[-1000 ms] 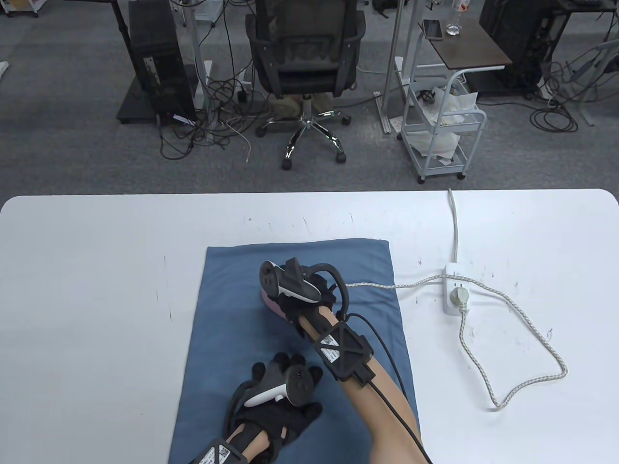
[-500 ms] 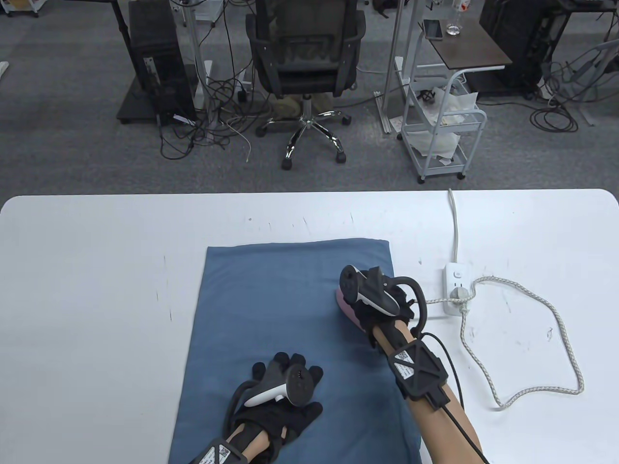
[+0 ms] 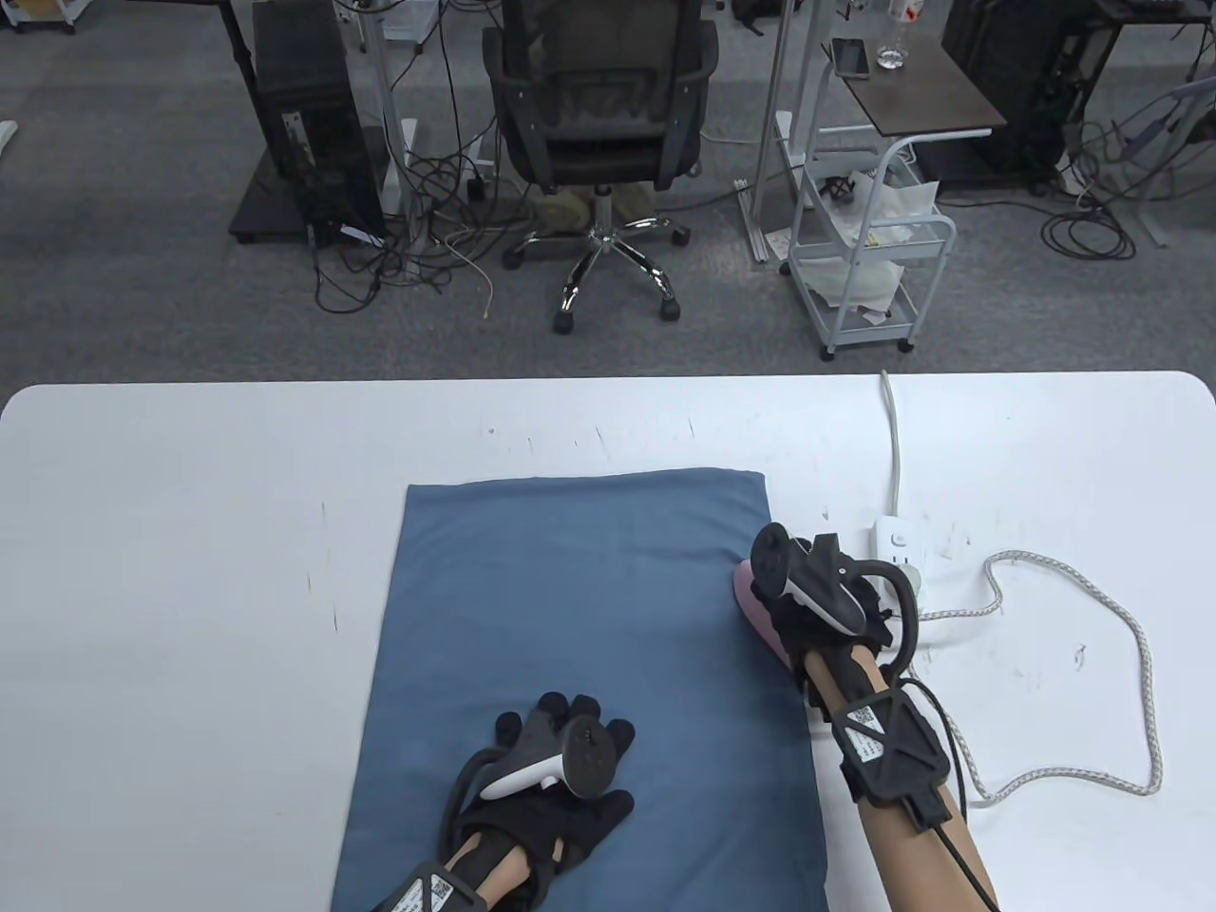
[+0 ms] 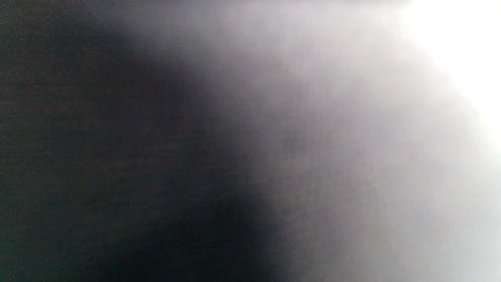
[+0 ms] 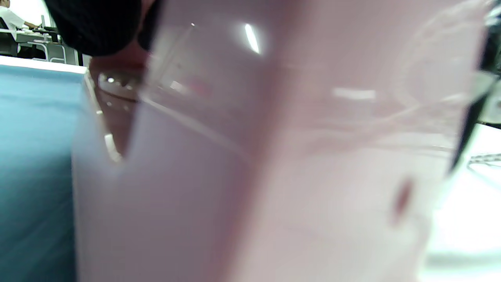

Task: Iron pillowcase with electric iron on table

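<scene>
From the table view, the blue pillowcase (image 3: 584, 665) lies flat with its long axis running away from the person; the right hand (image 3: 822, 594) grips the pink iron (image 3: 760, 613) at its right edge — unpressed cloth lies to that hand's left. The left hand (image 3: 551, 769) rests flat, fingers spread, on the near end. The left wrist view is blurred. In the right wrist view the iron (image 5: 274, 156) fills the frame, pillowcase (image 5: 35, 156) to its left.

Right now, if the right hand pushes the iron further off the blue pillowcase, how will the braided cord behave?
The braided cord probably stays floppy: it lies in loose curves on the table. It looks light, so it should slide easily. It may bunch near the power strip, beside the iron.
</scene>
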{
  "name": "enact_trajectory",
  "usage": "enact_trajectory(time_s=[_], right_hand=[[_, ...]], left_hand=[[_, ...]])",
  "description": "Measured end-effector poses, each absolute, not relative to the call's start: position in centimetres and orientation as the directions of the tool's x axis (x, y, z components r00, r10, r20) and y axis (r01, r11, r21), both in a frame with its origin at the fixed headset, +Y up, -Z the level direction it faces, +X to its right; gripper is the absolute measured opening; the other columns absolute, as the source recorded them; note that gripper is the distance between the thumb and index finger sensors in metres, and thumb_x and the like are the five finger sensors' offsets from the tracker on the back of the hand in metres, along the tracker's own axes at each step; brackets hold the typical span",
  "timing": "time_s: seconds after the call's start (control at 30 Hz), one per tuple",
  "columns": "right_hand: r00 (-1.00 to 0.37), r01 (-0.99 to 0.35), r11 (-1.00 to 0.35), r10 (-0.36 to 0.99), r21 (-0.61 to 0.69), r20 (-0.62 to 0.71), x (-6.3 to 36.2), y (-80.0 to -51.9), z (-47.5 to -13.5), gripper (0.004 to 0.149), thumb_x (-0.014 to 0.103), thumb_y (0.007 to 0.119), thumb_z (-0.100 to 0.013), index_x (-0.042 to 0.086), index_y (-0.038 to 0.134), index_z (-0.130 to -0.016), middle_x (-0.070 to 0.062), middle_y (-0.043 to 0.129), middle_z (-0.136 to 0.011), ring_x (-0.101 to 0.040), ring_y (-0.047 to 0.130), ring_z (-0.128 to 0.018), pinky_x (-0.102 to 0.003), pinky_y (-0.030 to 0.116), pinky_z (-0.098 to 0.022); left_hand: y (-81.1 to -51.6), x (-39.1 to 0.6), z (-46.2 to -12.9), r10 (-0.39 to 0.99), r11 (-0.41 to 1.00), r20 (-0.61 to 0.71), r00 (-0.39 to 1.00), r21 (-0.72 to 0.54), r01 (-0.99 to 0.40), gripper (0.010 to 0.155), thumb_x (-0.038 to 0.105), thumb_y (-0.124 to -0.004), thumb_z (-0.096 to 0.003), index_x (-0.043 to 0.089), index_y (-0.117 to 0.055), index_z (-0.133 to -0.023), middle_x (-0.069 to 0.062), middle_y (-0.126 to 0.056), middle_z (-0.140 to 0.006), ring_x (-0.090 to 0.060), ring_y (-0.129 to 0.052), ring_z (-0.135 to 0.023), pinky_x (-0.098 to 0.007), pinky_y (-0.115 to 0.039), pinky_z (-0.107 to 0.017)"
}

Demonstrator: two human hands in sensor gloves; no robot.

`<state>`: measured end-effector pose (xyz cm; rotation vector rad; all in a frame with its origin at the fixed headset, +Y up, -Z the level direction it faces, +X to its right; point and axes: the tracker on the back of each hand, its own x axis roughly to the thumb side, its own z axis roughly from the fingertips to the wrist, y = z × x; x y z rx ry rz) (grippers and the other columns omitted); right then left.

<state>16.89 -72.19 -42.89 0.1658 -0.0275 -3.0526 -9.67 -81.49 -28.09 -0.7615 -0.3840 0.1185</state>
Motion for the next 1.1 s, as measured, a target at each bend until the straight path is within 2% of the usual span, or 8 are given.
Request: enact_trajectory(time_s=[0.17,0.27,0.37,0.53,0.73,0.9,0.97,1.1], right_hand=[[-0.997,-0.004,-1.0,0.003,0.013,-0.074,17.6,-71.0,-42.1,0.065,0.055,0.074,-0.044,0.015,0.07,-0.095,0.009,0.095,-0.048,-0.006,0.098,-0.026,-0.035,0.092,-0.036],[-0.992,-0.123,-0.991,0.125,-0.049,-0.03,18.2,-69.0,-40.6,0.065,0.055,0.075,-0.044,0.014,0.07,-0.095,0.008,0.095,-0.048,-0.007,0.098,-0.026,-0.036,0.092,-0.036],[-0.984,-0.178,-0.981,0.176,-0.081,0.038,18.3,-67.2,-38.9,0.065,0.054,0.075,-0.045,0.014,0.07,-0.095,0.008,0.095,-0.048,-0.007,0.098,-0.027,-0.036,0.092,-0.037],[-0.956,-0.283,-0.952,0.27,-0.117,0.119,18.6,-66.8,-37.3,0.065,0.054,0.076,-0.045,0.013,0.07,-0.095,0.008,0.095,-0.048,-0.007,0.098,-0.027,-0.037,0.091,-0.037],[-0.974,-0.18,-0.975,0.158,-0.131,0.163,18.0,-66.6,-37.0,0.065,0.054,0.076,-0.045,0.014,0.07,-0.095,0.008,0.095,-0.049,-0.007,0.098,-0.027,-0.037,0.091,-0.037],[-0.962,-0.218,-0.969,0.194,-0.118,0.19,18.1,-66.3,-37.1,0.065,0.054,0.076,-0.045,0.014,0.07,-0.095,0.008,0.095,-0.049,-0.008,0.098,-0.027,-0.037,0.091,-0.037],[-0.962,-0.219,-0.968,0.193,-0.121,0.195,18.2,-66.3,-37.1,0.065,0.054,0.076,-0.045,0.014,0.07,-0.095,0.008,0.095,-0.049,-0.008,0.098,-0.027,-0.037,0.091,-0.037],[-0.965,-0.193,-0.974,0.166,-0.123,0.202,18.1,-66.3,-37.0,0.065,0.054,0.076,-0.045,0.014,0.07,-0.095,0.008,0.095,-0.049,-0.008,0.098,-0.028,-0.037,0.091,-0.037]], left_hand=[[-81.5,-9.7,-28.1,0.241,0.721,0.296,0.924,-0.692,0.034,0.074,0.065,-0.034,-0.0461,0.046,0.019,-0.095,0.004,0.037,-0.098,-0.032,0.037,-0.09,-0.068,0.016,-0.061],[-81.5,-9.7,-28.1,0.242,0.721,0.296,0.924,-0.692,0.033,0.074,0.065,-0.034,-0.0461,0.046,0.019,-0.095,0.004,0.037,-0.098,-0.032,0.037,-0.09,-0.068,0.017,-0.061],[-81.5,-9.7,-28.1,0.243,0.721,0.296,0.924,-0.692,0.032,0.074,0.065,-0.034,-0.0462,0.046,0.019,-0.095,0.004,0.037,-0.098,-0.032,0.037,-0.09,-0.068,0.017,-0.061],[-81.5,-9.7,-28.1,0.243,0.721,0.296,0.924,-0.692,0.032,0.074,0.065,-0.034,-0.0462,0.046,0.019,-0.095,0.004,0.037,-0.098,-0.032,0.037,-0.09,-0.068,0.016,-0.061],[-81.2,-9.7,-28.2,0.248,0.73,0.296,0.922,-0.683,0.023,0.074,0.065,-0.036,-0.0467,0.045,0.016,-0.096,0.004,0.034,-0.099,-0.033,0.034,-0.091,-0.068,0.014,-0.061],[-79.0,-9.4,-29.4,0.238,0.781,0.328,0.914,-0.624,0.02,0.074,0.063,-0.042,-0.047,0.041,0.001,-0.104,-0.004,0.01,-0.112,-0.038,0.008,-0.104,-0.069,-0.003,-0.07],[-78.2,-9.0,-30.6,0.25,0.788,0.317,0.915,-0.615,-0.002,0.074,0.063,-0.043,-0.0473,0.041,-0.001,-0.104,-0.004,0.009,-0.113,-0.037,0.008,-0.104,-0.068,-0.003,-0.07],[-77.7,-8.2,-34.7,0.172,0.803,0.289,0.942,-0.594,0.035,0.074,0.063,-0.043,-0.0471,0.042,0.0,-0.103,-0.001,0.011,-0.112,-0.036,0.011,-0.103,-0.068,-0.003,-0.071]])
